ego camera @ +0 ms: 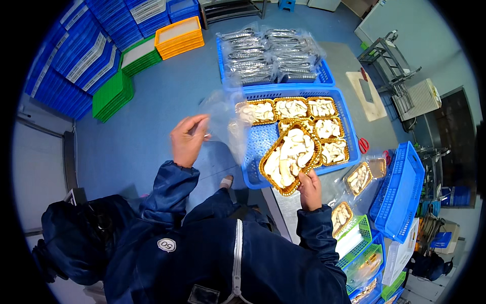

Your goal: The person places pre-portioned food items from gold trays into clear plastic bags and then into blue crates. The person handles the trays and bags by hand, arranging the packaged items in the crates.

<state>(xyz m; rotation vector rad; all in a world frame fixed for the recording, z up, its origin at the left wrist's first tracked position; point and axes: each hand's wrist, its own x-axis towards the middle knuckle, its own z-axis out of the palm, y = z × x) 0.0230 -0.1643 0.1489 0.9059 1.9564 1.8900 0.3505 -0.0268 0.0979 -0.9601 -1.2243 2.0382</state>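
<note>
My right hand point(310, 189) grips the lower corner of a gold plastic tray of sliced mushrooms point(290, 157), tilted above a blue plastic crate point(262, 144). Several similar gold trays with pale slices point(291, 109) sit in that crate, partly hidden by the held one. My left hand point(190, 138) is raised left of the crate, thumb and forefinger pinched on the edge of a clear plastic bag point(224, 114). The bag is blurred and hangs over the crate's left rim.
Wrapped dark trays point(269, 57) fill another blue crate beyond. A cutting board point(366, 95) with a knife and red scissors point(363, 145) lie on the metal table. Bagged mushroom trays point(358, 178) and an empty-looking blue crate point(398, 197) are at right. Stacked crates point(76, 57) stand at upper left.
</note>
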